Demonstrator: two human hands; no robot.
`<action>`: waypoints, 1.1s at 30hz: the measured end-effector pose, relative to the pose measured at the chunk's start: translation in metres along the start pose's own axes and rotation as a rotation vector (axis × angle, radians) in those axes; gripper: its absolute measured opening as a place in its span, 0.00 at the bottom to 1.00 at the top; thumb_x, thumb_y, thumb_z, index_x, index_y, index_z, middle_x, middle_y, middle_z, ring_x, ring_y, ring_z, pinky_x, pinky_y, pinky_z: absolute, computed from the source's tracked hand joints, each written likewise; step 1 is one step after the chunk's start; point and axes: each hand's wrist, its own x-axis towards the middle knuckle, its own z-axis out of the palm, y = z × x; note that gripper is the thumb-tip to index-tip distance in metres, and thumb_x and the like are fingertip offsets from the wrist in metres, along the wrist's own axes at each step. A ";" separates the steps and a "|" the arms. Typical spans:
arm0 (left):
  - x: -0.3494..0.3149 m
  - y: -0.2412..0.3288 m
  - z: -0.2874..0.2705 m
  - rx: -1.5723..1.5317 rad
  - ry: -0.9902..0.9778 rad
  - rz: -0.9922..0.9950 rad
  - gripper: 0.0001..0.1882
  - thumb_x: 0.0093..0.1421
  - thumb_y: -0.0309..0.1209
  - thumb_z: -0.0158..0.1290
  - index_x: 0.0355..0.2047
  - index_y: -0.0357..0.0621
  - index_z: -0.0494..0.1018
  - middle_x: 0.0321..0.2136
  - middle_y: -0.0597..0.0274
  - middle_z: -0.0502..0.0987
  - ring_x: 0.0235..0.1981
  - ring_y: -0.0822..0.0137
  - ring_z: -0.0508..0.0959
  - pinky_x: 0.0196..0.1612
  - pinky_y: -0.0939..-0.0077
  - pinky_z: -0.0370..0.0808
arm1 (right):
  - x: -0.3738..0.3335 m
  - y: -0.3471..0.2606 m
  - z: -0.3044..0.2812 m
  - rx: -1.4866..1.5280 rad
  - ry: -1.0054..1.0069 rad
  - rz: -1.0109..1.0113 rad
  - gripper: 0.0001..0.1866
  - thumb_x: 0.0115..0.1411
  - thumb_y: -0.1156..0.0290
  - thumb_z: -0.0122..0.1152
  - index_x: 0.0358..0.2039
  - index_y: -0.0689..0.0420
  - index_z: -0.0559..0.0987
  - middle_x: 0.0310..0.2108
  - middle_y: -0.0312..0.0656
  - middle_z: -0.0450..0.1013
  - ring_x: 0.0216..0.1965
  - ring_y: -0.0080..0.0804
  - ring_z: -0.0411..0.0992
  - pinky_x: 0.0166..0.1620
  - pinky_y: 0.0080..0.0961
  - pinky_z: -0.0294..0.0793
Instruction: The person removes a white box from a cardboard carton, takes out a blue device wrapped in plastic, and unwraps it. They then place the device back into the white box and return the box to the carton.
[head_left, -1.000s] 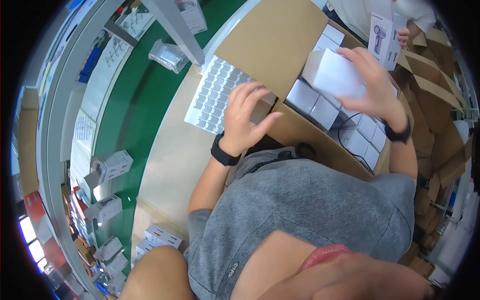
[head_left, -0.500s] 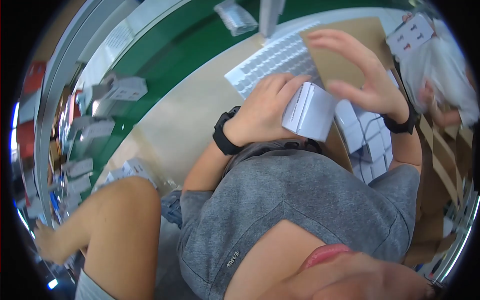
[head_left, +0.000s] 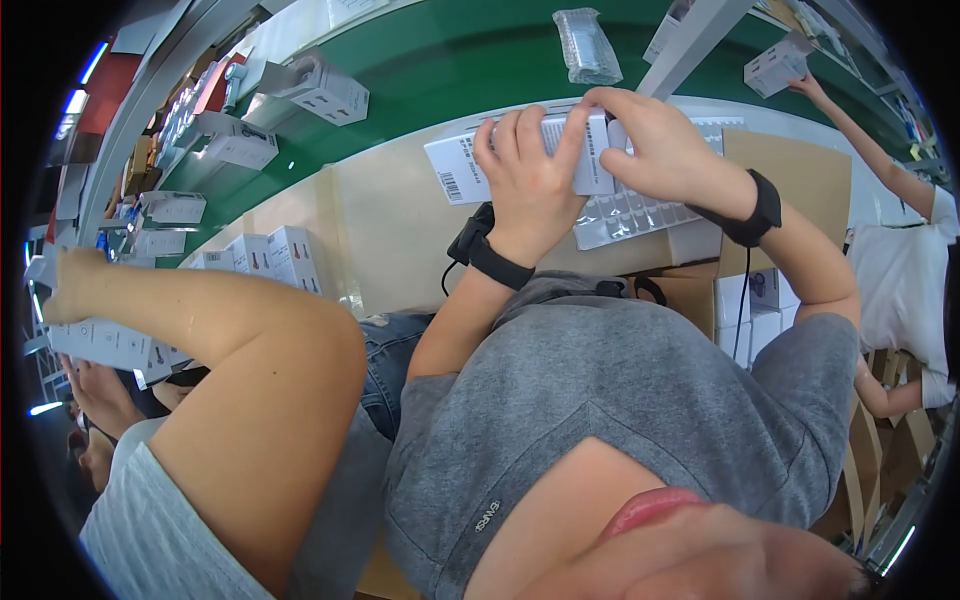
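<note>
We see one long white box (head_left: 455,172) lying under the fingers of both hands, turned crosswise in front of the chest. Left hand (head_left: 535,175): fingers spread across its near face, looks like a firm hold around the middle. Right hand (head_left: 665,150): bent over the box's right end, fingers reaching the upper edge, thumb near the end face. Pinching or only pressing? We can't tell, the fingertips are partly hidden.

Step in hand, our call: steadying the box with the left and working its right end with the right, maybe smoothing or fixing something there. Next move, we judge, calls for a steady left hold and light, exact right fingertips lined up with that end.

Just below the right fingers we have a label sheet (head_left: 622,218), partly under the hand. Right of it, past the right wrist, a carton flap (head_left: 790,190); nearer the body, more white boxes (head_left: 765,325) in the carton. Beyond the fingertips, a bubble-wrapped pack (head_left: 588,45) on the green belt (head_left: 450,60). Well left of the left fingers, a group of boxes (head_left: 290,255).
</note>
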 end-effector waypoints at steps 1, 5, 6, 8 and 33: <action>0.005 -0.005 0.004 0.044 0.022 0.007 0.38 0.33 0.34 0.62 0.48 0.46 0.63 0.39 0.52 0.62 0.44 0.52 0.63 0.48 0.56 0.57 | 0.010 0.006 -0.004 0.063 -0.013 -0.024 0.26 0.44 0.73 0.53 0.47 0.60 0.66 0.46 0.49 0.65 0.45 0.46 0.66 0.44 0.30 0.68; 0.006 -0.034 0.006 -0.318 0.026 -0.170 0.40 0.30 0.34 0.64 0.47 0.45 0.63 0.39 0.52 0.63 0.43 0.52 0.63 0.46 0.59 0.59 | 0.023 0.013 0.002 0.184 0.049 -0.141 0.25 0.42 0.74 0.54 0.46 0.59 0.67 0.41 0.47 0.67 0.42 0.43 0.67 0.42 0.30 0.69; 0.001 -0.035 0.008 -0.313 0.027 -0.175 0.40 0.30 0.34 0.64 0.47 0.45 0.63 0.39 0.52 0.63 0.43 0.52 0.63 0.46 0.59 0.59 | 0.018 0.008 0.009 0.179 0.151 -0.207 0.25 0.42 0.74 0.54 0.45 0.59 0.67 0.39 0.46 0.67 0.40 0.43 0.68 0.41 0.30 0.69; -0.012 -0.033 0.015 -0.364 0.013 -0.210 0.41 0.30 0.37 0.66 0.47 0.44 0.62 0.40 0.52 0.64 0.43 0.52 0.64 0.45 0.61 0.61 | 0.015 0.002 0.016 0.181 0.254 -0.275 0.25 0.42 0.75 0.55 0.45 0.59 0.67 0.36 0.46 0.68 0.39 0.42 0.68 0.41 0.30 0.69; -0.101 -0.064 0.003 -0.600 -0.079 -0.519 0.41 0.33 0.43 0.67 0.45 0.38 0.61 0.38 0.50 0.70 0.37 0.54 0.71 0.41 0.66 0.68 | 0.050 0.019 0.069 0.901 -0.031 -0.129 0.13 0.55 0.67 0.53 0.40 0.58 0.72 0.42 0.38 0.68 0.38 0.22 0.66 0.36 0.16 0.66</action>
